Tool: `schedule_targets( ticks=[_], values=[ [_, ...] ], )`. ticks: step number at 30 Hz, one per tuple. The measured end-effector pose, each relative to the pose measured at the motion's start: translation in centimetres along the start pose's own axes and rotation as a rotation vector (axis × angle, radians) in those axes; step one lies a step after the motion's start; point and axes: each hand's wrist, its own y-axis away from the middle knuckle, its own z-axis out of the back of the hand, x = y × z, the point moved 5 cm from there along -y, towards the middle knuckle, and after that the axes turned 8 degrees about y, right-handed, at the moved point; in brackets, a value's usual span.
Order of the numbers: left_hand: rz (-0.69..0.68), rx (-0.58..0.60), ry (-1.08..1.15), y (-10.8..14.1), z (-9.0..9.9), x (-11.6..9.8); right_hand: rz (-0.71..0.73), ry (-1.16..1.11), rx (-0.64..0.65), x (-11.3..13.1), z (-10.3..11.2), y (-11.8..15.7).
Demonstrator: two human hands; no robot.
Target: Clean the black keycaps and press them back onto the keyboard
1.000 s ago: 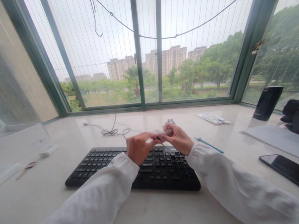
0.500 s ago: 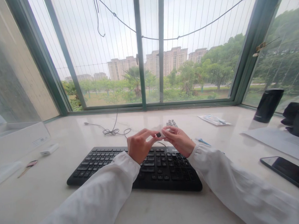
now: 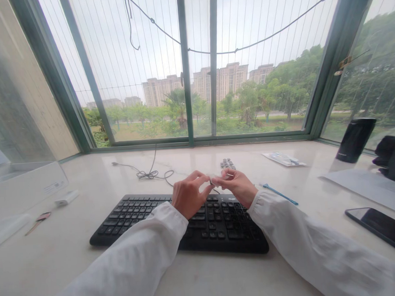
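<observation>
You have a small black plastic piece (image 3: 211, 182) near the centre of the frame, mostly hidden by your fingers, so its full shape cannot be told. Below it lies your wide black plastic keyboard (image 3: 130, 218); your hands and white sleeves cover part of its middle, and its number-pad section at the right looks darker, with open square sockets. Small grey-black keycaps (image 3: 228, 163) sit on the pale glossy desk (image 3: 197, 276) just beyond your right hand (image 3: 238, 186). A thin blue stick (image 3: 280, 194) lies to the right of that hand, and a dark thin cable (image 3: 149, 174) is loosely bundled at centre left. Your left hand (image 3: 190, 194) pinches the small black piece at its fingertips; your right hand pinches a thin whitish sheet (image 3: 216, 177) right against it.
</observation>
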Motion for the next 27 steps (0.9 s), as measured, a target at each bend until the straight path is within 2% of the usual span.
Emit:
schedule_targets(
  ticks=[8,15,23,27],
  values=[
    [0.003,0.012,-0.049,0.2,0.2,-0.3,0.019,0.066,-0.054,0.6,-0.1,0.4],
    [0.032,-0.044,0.042,-0.2,0.4,0.1,0.006,-0.027,-0.144,0.4,0.2,0.5],
    [-0.016,-0.048,0.116,-0.1,0.4,-0.2,-0.029,-0.120,0.026,0.5,-0.9,0.7],
    [-0.037,-0.063,0.088,-0.2,0.5,-0.3,0.054,-0.073,-0.016,0.9,-0.6,0.8]
  ],
)
